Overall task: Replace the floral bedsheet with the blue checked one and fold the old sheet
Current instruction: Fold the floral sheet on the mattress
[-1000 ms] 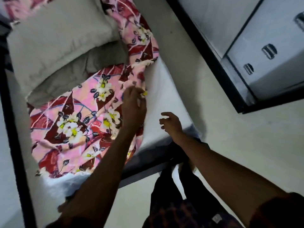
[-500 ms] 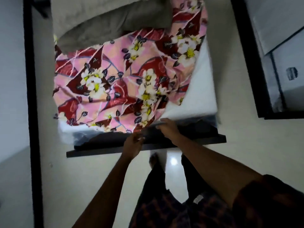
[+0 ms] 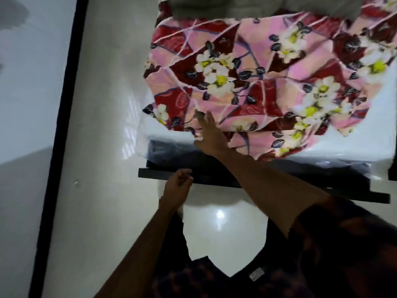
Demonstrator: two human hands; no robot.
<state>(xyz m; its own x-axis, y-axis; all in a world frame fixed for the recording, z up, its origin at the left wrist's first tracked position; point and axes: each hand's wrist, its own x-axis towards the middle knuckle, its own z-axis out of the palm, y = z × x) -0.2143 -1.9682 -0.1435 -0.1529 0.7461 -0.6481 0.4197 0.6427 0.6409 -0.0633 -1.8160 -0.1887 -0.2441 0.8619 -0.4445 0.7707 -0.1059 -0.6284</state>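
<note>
1. Found sheet (image 3: 247,87), floral, lying loose and rumpled on mattress (image 3: 382,134). Near-left corner and right side not covered, bare white showing there. Far edge running under grey pillow (image 3: 236,7) at top of view
2. Noted right hand (image 3: 209,134) reaching across body to sheet's near-left edge, fingers (image 3: 203,121) stretched out and laid on cloth, not curled round it. Likely placed there to gather that loose edge. Blurred at the tips, so a slight pinch not ruled out
3. Noted left hand (image 3: 178,186) low, just beside dark frame (image 3: 159,174), apart from sheet, fingers loosely curled, nothing seen in it. Probably free to take the next corner once the edge is gathered
4. Judged step in hand: stripping sheet off mattress, so early in the task, with folding and re-covering not yet done. Blue sheet nowhere in view
5. Next move, as a guess only: close right hand on edge, bring left hand up beside it, draw cloth toward foot of bed. Needs far edge freed from under pillow, or pillow lifted off
6. Risks: pillow pinning cloth or being dragged along with it. Glossy, plastic-looking mattress cover letting sheet slide off onto floor (image 3: 225,229) in a heap, harder to fold after
</note>
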